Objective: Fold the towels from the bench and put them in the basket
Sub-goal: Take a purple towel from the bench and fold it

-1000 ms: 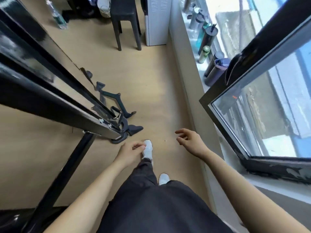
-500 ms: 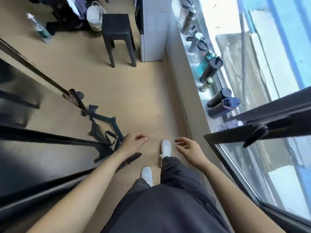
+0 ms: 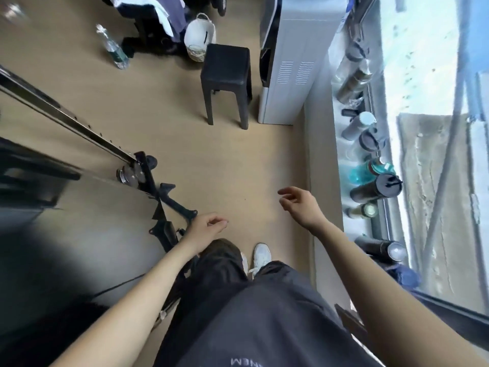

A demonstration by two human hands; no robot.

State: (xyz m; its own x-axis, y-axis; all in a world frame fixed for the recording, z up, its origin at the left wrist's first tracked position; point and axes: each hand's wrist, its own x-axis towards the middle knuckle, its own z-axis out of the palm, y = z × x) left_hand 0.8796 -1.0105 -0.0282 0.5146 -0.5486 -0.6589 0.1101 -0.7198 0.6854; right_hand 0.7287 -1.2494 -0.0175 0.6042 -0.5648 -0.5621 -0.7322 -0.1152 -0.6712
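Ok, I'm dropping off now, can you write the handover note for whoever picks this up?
Left hand and right hand: both empty, loosely curled, held out over the floor.
Towels: draped unfolded over the dark bench at the far end.
Basket: white, on the floor beside the bench, behind the black stool.
Done: nothing folded.
Left: walk over, fold each towel, put it in the basket.

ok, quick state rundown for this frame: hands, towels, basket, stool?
left hand: empty, fingers loosely curled
right hand: empty, open
towels: unfolded, draped over the bench at the far end
basket: upright on the floor, contents not visible
black stool: upright, nothing on it
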